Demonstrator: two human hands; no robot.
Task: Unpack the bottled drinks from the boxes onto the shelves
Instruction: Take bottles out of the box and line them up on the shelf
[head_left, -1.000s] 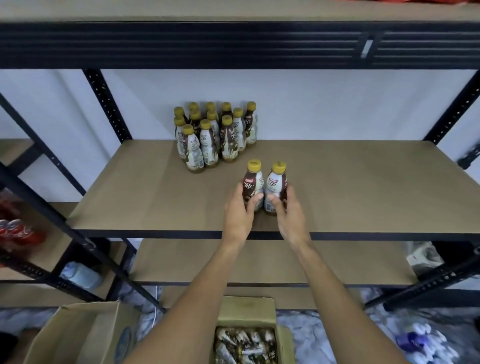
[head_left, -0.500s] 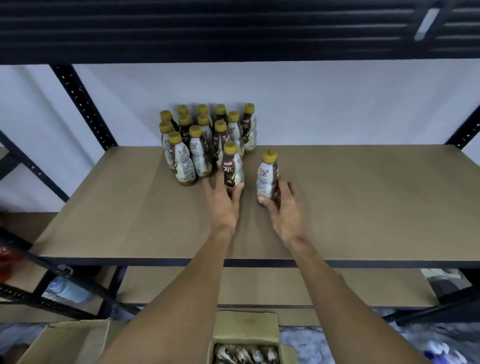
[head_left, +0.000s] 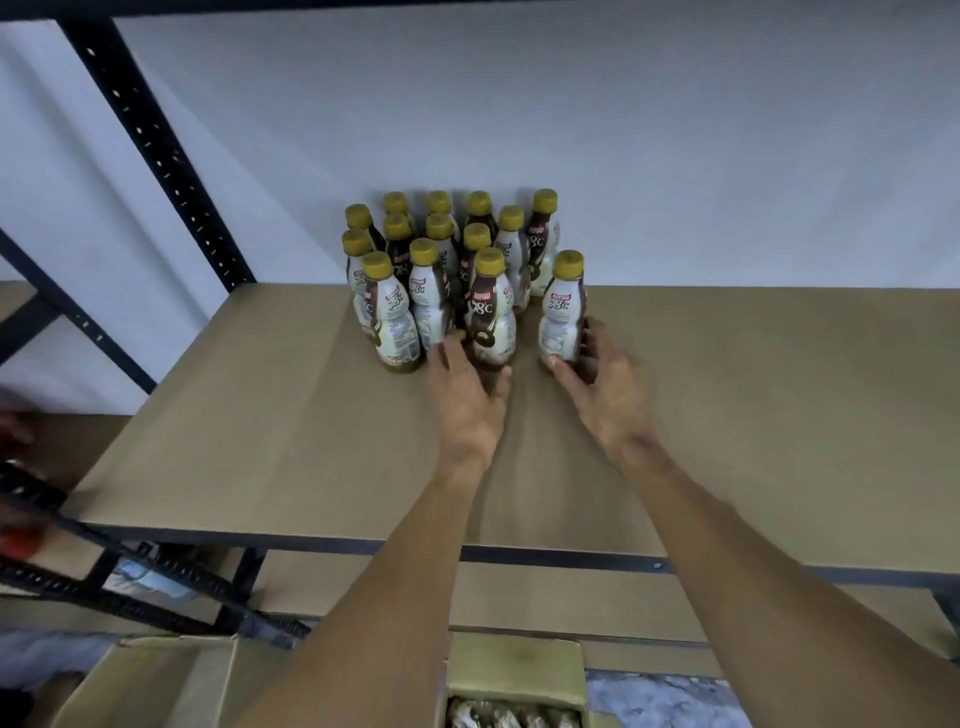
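**Both hands holding bottles at the far side of the shelf**

A brown shelf board (head_left: 249, 441) is running across the view in front of a white wall (head_left: 571, 130), with a black perforated post (head_left: 150, 140) rising at far left. A group of yellow-capped bottles (head_left: 395, 312) is standing upright at the far edge, against the wall. The left hand (head_left: 467, 400) is gripping the base of a brown-label bottle (head_left: 491, 312), which is standing at the group's near right corner, touching its neighbours. The right hand (head_left: 605, 395) is wrapping thumb and fingers around the lower part of a white-label bottle (head_left: 563, 312), which is standing upright just right of that one with a small gap between. Below the shelf, an open box (head_left: 514, 670) is showing more bottles inside. A second cardboard box (head_left: 156, 686) is sitting to its left. Blurred red items (head_left: 15, 540) are showing at far left.
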